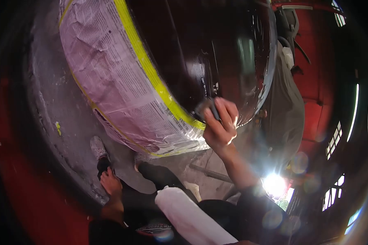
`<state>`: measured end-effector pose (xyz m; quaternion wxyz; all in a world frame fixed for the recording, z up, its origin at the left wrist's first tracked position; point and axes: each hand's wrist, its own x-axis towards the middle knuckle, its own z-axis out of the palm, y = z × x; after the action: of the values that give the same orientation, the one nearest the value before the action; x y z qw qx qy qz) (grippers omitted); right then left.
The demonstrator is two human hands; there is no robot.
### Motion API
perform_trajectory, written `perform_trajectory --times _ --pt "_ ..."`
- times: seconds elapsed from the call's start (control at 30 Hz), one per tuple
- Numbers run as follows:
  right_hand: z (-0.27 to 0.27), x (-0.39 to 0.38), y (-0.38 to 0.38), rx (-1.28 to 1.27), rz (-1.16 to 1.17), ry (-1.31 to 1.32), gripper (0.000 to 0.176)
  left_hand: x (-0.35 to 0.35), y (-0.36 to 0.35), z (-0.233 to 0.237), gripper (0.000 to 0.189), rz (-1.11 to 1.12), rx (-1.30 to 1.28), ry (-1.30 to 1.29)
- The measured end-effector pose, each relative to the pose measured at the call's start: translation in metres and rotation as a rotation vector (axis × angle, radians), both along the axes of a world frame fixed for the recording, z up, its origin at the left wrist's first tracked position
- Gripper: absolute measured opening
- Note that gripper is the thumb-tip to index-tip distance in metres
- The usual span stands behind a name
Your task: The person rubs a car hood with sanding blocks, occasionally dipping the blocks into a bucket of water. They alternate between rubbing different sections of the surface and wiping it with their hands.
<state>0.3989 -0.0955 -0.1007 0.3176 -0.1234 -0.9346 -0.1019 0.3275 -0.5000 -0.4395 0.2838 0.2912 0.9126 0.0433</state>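
Note:
My right hand (221,124) is closed around a small dark grey pad (210,109), pressing it to a glossy dark car body panel (192,49). Part of the pad is hidden by the fingers and blurred. The contact spot lies close to the panel's lower edge, beside a bright yellow strip of masking tape (141,53). Printed masking paper (106,73) spreads from that tape. Down at the lower left, my left hand (110,182) rests on my dark-clothed leg, its fingers loosely extended and nothing visible in them.
A long white roll-like thing (188,214) lies across my lap. Behind the panel's right edge hangs a grey cover (284,110) near red surfaces. The grey floor (57,114) carries a small yellow scrap (58,128). A bright light (275,185) glares at lower right.

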Motion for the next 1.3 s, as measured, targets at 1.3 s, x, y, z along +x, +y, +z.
perform_trajectory --times 1.3 --pt "0.026 -0.060 0.000 -0.169 -0.197 -0.022 0.043 -0.010 -0.006 -0.006 0.048 0.046 -0.009 -0.065"
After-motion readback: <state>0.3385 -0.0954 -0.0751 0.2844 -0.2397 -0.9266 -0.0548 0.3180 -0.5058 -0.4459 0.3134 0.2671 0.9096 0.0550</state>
